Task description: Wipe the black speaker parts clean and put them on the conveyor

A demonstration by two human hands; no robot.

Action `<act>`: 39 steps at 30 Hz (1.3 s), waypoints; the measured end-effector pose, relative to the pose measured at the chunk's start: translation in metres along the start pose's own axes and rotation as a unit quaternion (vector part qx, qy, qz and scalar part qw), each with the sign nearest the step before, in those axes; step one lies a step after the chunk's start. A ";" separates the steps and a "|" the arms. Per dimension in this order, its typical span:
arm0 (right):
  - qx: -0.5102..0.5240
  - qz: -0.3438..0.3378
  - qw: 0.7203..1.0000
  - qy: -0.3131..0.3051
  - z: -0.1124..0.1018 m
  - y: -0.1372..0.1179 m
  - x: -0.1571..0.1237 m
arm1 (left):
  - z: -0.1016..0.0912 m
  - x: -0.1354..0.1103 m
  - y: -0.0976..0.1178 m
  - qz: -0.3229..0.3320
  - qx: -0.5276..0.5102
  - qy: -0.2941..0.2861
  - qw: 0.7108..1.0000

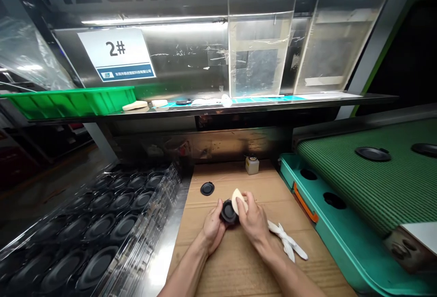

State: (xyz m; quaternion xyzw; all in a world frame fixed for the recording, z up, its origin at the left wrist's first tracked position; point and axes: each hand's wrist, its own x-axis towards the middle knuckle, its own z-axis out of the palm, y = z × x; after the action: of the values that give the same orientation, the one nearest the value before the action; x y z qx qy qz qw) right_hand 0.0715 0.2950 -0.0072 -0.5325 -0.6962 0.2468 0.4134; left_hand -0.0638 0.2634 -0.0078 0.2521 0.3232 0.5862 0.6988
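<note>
Left hand (213, 229) grasps a round black speaker part (228, 212), fingers curled around its rim, holding it tilted on edge above the cardboard sheet (232, 269). Right hand (254, 220) pinches a cream wedge sponge (239, 201) and presses its edge against the part, so the two hands nearly meet around it.

A matching black disc (207, 188) lies flat on the cardboard just ahead of the hands, and a small bottle with a dark cap (251, 166) stands at the sheet's far edge. Crumpled white gloves (287, 241) lie beside the right hand.

To the left, a clear plastic tray (99, 229) holds rows of black speaker parts. To the right, a teal tray with round holes (341, 238) sits below a green ribbed conveyor belt (375, 188) carrying black discs. Farther ahead, a metal shelf (273, 99) holds a green plastic tray (68, 103) and cream sponges (134, 105), beneath a "2#" sign (116, 53).
</note>
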 end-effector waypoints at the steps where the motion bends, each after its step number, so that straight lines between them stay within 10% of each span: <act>1: -0.012 0.018 1.000 0.019 -0.003 0.003 0.003 | -0.001 0.000 0.002 -0.007 -0.007 0.006 1.000; 15: -0.023 0.047 0.999 0.005 -0.015 0.018 0.013 | -0.015 0.004 0.019 -0.075 -0.127 0.003 0.989; 21: 0.042 0.059 0.997 0.001 -0.020 0.019 0.016 | -0.012 0.004 0.012 -0.025 -0.060 0.024 0.998; 27: 0.174 0.010 0.967 -0.189 -0.015 0.000 0.004 | -0.006 0.004 0.001 0.036 0.031 0.075 0.996; 39: 0.141 0.036 0.974 -0.172 -0.019 -0.003 0.005 | 0.005 0.003 -0.002 0.060 0.122 0.109 0.985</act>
State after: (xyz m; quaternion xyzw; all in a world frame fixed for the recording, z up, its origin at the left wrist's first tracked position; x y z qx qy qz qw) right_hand 0.0852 0.2972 0.0064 -0.4429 -0.6955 0.4455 0.3489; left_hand -0.0582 0.2657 -0.0061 0.2887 0.4508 0.6071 0.5873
